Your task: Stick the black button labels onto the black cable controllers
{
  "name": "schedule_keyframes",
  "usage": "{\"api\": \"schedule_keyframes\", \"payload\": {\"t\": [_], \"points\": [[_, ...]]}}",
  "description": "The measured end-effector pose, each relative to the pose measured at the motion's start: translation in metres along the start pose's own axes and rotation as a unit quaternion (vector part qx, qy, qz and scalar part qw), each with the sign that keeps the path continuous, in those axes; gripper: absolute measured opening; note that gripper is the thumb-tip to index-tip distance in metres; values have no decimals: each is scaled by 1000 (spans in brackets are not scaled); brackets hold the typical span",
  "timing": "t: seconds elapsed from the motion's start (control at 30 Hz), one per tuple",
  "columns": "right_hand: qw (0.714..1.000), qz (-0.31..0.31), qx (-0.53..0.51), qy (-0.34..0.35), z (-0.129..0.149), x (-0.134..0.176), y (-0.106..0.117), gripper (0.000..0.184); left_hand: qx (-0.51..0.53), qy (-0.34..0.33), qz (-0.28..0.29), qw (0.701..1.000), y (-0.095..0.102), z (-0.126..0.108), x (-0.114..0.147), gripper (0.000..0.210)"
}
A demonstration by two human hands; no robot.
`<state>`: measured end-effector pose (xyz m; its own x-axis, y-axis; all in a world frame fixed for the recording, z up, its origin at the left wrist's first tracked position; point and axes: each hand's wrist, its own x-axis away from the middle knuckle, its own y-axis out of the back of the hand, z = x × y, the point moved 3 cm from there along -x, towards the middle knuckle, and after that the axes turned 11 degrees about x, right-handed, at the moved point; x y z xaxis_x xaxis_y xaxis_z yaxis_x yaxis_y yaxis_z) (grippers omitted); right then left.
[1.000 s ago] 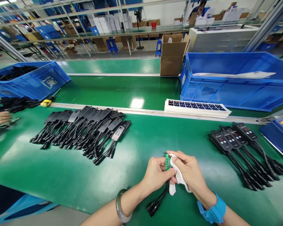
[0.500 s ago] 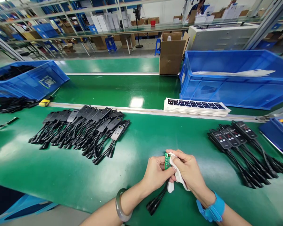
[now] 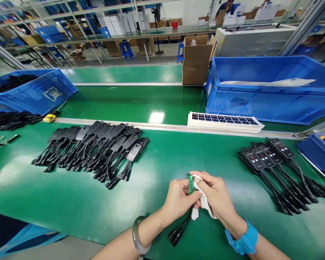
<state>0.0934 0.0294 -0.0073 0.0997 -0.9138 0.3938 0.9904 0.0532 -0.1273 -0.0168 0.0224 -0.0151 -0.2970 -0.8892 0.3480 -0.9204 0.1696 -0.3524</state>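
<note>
Green and glossy, the worktop (image 3: 78, 202) is stretching across a workshop, with a blue bin (image 3: 32, 97) sitting at its far left and a larger blue bin (image 3: 260, 104) standing at the right behind a stack of printed sheets (image 3: 224, 124). Dark controllers (image 3: 119, 144) are lying bunched at left of centre, their leads pointing toward the near edge, and a smaller group of controllers with printed faces (image 3: 262, 159) is resting at the right.

Between these groups, near the front edge, both hands are meeting around a green circuit board (image 3: 191, 187). The left hand (image 3: 177, 196) is closing on the board's left side, its thumb lying across the lower part. The right hand (image 3: 215, 191) is pinching a white cloth (image 3: 203, 198) and bringing it against the board's right side, covering much of its face. Black cables (image 3: 182, 229) are hanging below the hands; where they are joining the board is hidden.

This looks like wiping. For doing it well, the left hand should be bracing the board by its edges, and the right should be using light, even strokes, with the cloth bunched so that no loose fold is catching on the small parts. The small display at the top probably deserves the gentlest pressure, and the cables should be hanging slack, pulling on nothing.
</note>
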Motion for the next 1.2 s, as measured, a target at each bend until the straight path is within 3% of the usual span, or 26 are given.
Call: {"api": "schedule_keyframes", "payload": {"t": [0.43,0.93,1.2], "points": [[999,22,-35,-35,2,2,3,38,86,58,24,994,-3,-8,-1,32],[1000,16,-18,-7,1,2,2,30,31,23,11,999,-1,0,1,23],[1000,14,2,1,1,3,3,34,71,52,18,996,-3,-7,0,30]]}}
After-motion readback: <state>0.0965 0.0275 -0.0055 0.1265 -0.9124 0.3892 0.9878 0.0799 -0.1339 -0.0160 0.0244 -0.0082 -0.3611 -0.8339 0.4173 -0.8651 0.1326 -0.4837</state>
